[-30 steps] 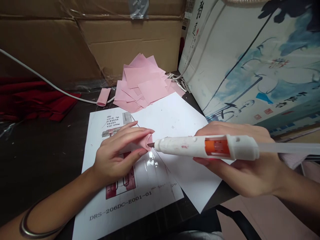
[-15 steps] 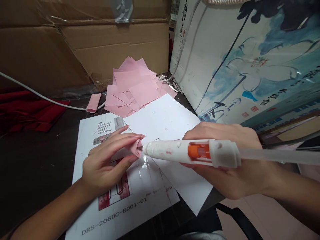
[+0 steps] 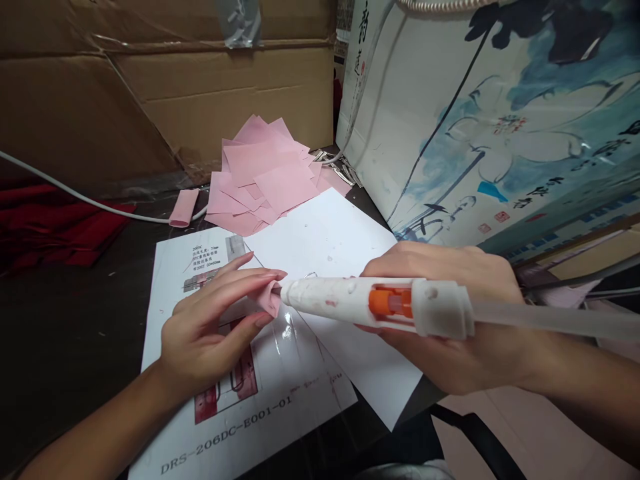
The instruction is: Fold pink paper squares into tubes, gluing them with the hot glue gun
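Between its thumb and fingers, my left hand (image 3: 210, 327) holds a folded pink piece (image 3: 267, 300) above the printed sheet. A white glue gun (image 3: 325, 299) with an orange part lies in the grip of my right hand (image 3: 450, 320), whose fingers are wrapped round its far side. The gun's nozzle points left and meets the open end of the pink piece. Its tip is partly hidden there. A translucent stick (image 3: 550, 317) runs out of the gun's back end to the right.
Behind the hands lies a pile of pink squares (image 3: 285, 190), with a rolled pink piece (image 3: 183, 208) at its left by a white cable (image 3: 100, 205). Printed sheet (image 3: 170, 400) and blank sheet (image 3: 325, 233) overlap. Cardboard box (image 3: 225, 93), painted box (image 3: 425, 133) and red cloth (image 3: 60, 220) stand around.
The whole view has shifted slightly, so most things appear a little further left. Both hands keep their holds, and the nozzle remains at the pink piece's end.
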`<state>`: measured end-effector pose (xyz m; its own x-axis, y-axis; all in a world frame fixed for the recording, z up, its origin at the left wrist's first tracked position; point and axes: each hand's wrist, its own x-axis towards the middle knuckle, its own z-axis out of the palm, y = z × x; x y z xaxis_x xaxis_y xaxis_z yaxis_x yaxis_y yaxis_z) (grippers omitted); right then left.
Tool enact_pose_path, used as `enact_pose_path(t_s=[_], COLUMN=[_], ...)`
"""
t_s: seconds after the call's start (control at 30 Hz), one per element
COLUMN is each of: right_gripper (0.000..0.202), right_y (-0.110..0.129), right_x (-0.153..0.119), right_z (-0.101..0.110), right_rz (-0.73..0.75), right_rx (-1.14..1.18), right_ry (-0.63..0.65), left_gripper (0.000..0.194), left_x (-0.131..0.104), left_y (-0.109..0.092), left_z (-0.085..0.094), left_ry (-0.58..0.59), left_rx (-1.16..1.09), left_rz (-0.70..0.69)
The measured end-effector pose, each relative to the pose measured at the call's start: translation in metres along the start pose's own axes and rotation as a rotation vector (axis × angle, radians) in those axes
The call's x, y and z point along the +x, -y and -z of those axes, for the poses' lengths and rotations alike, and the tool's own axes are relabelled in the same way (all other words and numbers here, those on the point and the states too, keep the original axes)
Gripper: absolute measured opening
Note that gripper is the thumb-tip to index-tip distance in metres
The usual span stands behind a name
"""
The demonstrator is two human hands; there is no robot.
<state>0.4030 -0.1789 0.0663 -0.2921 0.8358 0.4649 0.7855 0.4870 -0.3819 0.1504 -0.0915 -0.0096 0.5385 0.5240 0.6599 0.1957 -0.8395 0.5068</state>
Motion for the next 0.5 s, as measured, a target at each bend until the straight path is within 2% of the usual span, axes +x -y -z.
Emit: enact_pose_path(t_s=[0.1,0.37,0.5], right_gripper=[0.011,0.004,0.021], right_y=[0.0008,-0.0016,-0.0035], right_x=[0.0005,-0.0032,-0.0075], right_z=[0.0003,0.0013,0.0043], right_rz=[-0.013,-0.006,0.021], right_rx=[-0.031,-0.044,-0.007], right_ry=[0.03,0.003,0.0], left_gripper=[0.042,0.046,0.044], left_x=[-0.001,-0.0005,-0.0003], left_y=[0.0015,0.0016,0.001], left_z=[-0.0001,0.0001,0.0004], left_ry=[0.003,0.026,0.02], left_rx=[-0.004,-0.02,0.004], left_rz=[0.002,0.003,0.022])
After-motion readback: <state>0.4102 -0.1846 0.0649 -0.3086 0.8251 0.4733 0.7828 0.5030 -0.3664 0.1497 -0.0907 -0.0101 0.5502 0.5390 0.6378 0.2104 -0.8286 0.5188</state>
